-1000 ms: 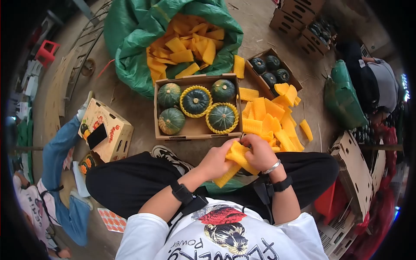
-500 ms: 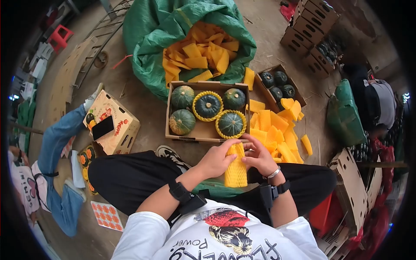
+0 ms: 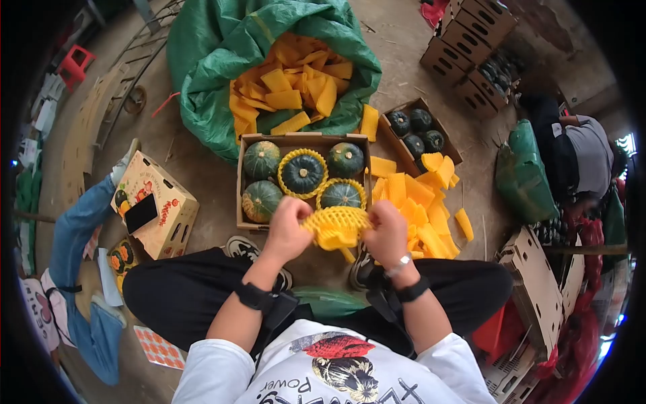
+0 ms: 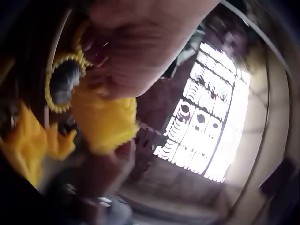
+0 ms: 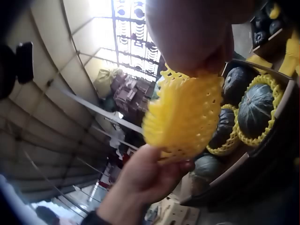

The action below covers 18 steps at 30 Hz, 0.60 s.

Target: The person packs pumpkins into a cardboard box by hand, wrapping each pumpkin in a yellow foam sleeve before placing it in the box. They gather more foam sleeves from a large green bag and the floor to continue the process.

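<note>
A yellow foam net sleeve [image 3: 336,226] is stretched sideways between both hands, its mesh spread apart. My left hand [image 3: 289,230] grips its left end with curled fingers, and my right hand [image 3: 388,232] grips the right end. In the right wrist view the net [image 5: 185,115] bulges open between the hands. Just beyond it sits an open cardboard box [image 3: 240,195] of several green pumpkins. Two of these, a middle pumpkin [image 3: 302,174] and a front right pumpkin [image 3: 341,195], wear yellow nets; the hands overlap the box's near edge in the head view.
Behind the box, a green sack [image 3: 202,87] spills over with flat yellow nets. More loose nets [image 3: 431,209] lie in a heap to the right, near a smaller box of pumpkins [image 3: 420,131]. A printed carton [image 3: 158,209] with a phone [image 3: 141,213] on it stands left.
The net was folded flat and held close to the lap; now both hands have moved forward and apart, pulling it wide near the box's front edge.
</note>
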{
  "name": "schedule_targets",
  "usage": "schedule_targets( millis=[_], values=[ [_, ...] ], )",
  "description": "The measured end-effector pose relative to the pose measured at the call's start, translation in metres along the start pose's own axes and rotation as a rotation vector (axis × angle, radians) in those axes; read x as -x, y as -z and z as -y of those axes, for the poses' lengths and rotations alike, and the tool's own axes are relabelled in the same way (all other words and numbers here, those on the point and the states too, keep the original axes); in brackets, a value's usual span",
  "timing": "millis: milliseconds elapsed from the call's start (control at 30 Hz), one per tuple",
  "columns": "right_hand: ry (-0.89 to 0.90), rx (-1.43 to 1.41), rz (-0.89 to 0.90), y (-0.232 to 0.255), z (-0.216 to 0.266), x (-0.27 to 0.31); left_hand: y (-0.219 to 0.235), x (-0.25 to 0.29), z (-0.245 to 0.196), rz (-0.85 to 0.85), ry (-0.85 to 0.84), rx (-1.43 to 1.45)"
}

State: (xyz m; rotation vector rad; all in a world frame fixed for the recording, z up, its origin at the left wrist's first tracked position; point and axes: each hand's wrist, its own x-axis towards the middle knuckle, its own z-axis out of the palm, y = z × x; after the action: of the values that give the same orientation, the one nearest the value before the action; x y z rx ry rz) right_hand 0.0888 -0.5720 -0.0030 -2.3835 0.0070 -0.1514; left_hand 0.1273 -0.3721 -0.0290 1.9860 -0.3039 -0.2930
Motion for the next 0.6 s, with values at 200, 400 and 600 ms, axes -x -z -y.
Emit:
schedule_targets(
  millis=[200,400,600],
  values=[
    [0.138,0.408,0.36,-0.03,-0.025,-0.111,0.015,-0.017,0.016,-0.048,0.23,0.442],
    [0.039,0.805,0.299,-0.061,-0.032,-0.152,0.011,-0.019,0.031,-0.137,0.222,0.37],
    [-0.338,-1.089,0.446,-0.01,-0.01,-0.093,0.027,-0.032,0.003,-0.021,0.226,0.955]
  ],
)
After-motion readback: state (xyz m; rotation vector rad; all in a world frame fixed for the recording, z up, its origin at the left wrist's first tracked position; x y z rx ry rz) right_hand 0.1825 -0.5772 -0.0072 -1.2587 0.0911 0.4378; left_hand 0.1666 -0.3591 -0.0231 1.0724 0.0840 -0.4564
